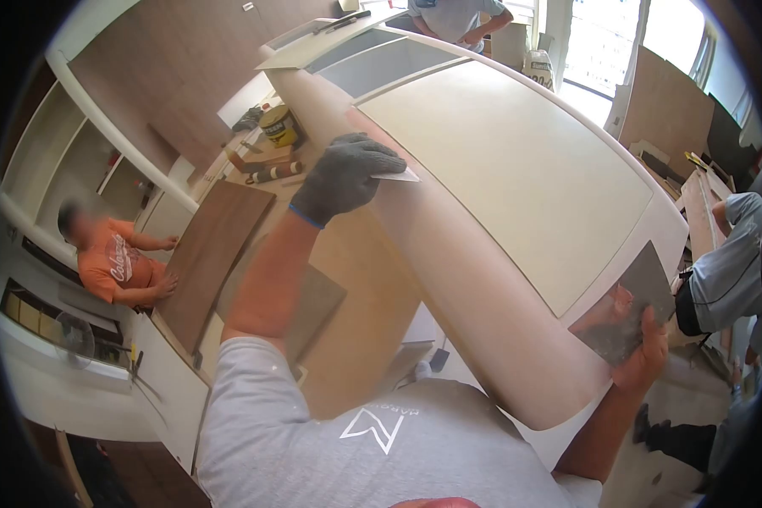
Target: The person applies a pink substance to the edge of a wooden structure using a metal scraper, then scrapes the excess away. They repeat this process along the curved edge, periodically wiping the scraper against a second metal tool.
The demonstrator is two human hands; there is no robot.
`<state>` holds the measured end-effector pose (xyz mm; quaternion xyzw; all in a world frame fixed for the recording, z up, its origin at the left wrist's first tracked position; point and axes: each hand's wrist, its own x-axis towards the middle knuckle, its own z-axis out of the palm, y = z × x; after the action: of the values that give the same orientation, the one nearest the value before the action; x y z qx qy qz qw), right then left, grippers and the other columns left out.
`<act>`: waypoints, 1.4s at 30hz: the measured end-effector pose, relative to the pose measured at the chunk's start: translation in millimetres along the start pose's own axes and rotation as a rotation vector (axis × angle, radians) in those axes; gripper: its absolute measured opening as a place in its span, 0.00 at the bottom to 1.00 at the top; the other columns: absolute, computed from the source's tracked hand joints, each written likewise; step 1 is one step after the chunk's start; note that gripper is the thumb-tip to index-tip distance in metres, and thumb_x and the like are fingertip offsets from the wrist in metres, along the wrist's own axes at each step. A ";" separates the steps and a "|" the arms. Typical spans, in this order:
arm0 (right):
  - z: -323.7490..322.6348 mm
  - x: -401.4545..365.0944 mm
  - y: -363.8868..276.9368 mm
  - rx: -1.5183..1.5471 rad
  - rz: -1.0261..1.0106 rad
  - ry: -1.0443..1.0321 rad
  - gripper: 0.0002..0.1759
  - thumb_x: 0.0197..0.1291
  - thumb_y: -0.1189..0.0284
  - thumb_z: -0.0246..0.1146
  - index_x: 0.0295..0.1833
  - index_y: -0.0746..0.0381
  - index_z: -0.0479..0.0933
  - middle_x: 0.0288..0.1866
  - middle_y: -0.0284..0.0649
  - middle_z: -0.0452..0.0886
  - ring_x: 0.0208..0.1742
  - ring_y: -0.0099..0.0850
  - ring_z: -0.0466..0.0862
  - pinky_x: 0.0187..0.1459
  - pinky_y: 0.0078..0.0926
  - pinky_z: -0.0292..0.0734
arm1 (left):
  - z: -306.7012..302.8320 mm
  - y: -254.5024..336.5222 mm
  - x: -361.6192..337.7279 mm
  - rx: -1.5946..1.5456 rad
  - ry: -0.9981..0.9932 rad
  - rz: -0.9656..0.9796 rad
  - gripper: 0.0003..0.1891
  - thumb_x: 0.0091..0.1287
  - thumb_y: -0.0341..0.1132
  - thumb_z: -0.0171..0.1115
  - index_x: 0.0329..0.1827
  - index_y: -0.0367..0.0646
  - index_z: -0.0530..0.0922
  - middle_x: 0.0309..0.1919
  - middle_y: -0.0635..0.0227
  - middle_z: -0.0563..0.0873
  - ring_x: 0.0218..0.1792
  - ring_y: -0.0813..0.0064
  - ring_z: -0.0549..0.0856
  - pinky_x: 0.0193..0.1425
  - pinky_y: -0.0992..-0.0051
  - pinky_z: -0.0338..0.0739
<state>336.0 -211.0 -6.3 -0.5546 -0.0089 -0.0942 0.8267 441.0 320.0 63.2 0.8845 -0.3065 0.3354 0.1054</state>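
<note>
My left hand point(345, 175), in a dark grey glove, is closed on a thin, pale flat scraper point(396, 175). The scraper's edge lies at the rounded, pinkish-white border of a large cream panel structure point(491, 161). A smear of pink filler point(371, 127) shows on that border just beyond the glove. Bare and closed, my right hand point(643, 351) grips the edge of a dark, flat rectangular plate point(625, 313). Pinkish paste point(622, 298) appears on the plate, which is tilted over the near right corner of the structure.
Left, a person in orange point(123, 258) rests both hands by a brown board point(216, 254). A yellow-black can point(278, 125) and tools stand beyond my glove. Another person point(461, 21) stands at the far end, and one in grey point(728, 262) is at right near wood pieces.
</note>
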 end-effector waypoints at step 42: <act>-1.9 -0.8 2.6 0.172 -0.091 -0.109 0.24 0.84 0.68 0.55 0.76 0.71 0.70 0.69 0.45 0.80 0.68 0.33 0.81 0.69 0.35 0.77 | 12.8 3.9 10.3 -0.020 -0.082 0.113 0.20 0.53 0.20 0.67 0.46 0.51 0.93 0.47 0.68 0.95 0.52 0.64 0.91 0.64 0.62 0.82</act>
<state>335.5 -211.7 -9.5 -0.4850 -0.0872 -0.1002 0.8644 451.4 307.0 60.2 0.8778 -0.3632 0.3012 0.0826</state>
